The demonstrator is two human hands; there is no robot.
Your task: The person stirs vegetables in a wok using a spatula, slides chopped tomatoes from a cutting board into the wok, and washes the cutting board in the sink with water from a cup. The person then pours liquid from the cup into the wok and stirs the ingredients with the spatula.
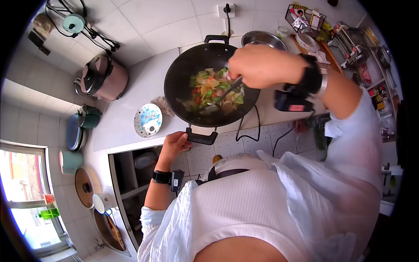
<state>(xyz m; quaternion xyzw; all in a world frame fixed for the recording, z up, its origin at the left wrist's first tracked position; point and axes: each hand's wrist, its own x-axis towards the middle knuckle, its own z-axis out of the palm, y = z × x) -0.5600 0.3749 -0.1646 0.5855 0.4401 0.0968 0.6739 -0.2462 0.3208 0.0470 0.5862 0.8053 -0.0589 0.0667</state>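
1. Nearest is the white ribbed top (240,205) of the person, with a light loose shirt (345,174) over it; each wrist wears a black band (162,177)
2. The left hand (176,143) is bent on the left end of the near handle (201,137) of the wok, and its fingers touch this handle
3. The right hand (248,65) is closed firmly around a spatula (228,90), above the right side of the wok; the two hands are well apart from each other
4. The wok (178,78) is black and wide, and it is at the front part of the white counter (118,120)
5. Inside the wok are cut vegetables (209,83), with green, pale yellow and red pieces; the flat end of the spatula is at their near side
6. To the left of the wok there is a small bowl (148,120) with a cartoon picture, and a crumpled cloth (163,106) lies between the two
7. Farther to the left stands a pinkish cooker (109,79) with a dark lid, while a metal bowl (264,38) is behind the right hand
8. Farthest are the wire basket (306,19) with packets, and a wall socket (221,11) with a black plug in it
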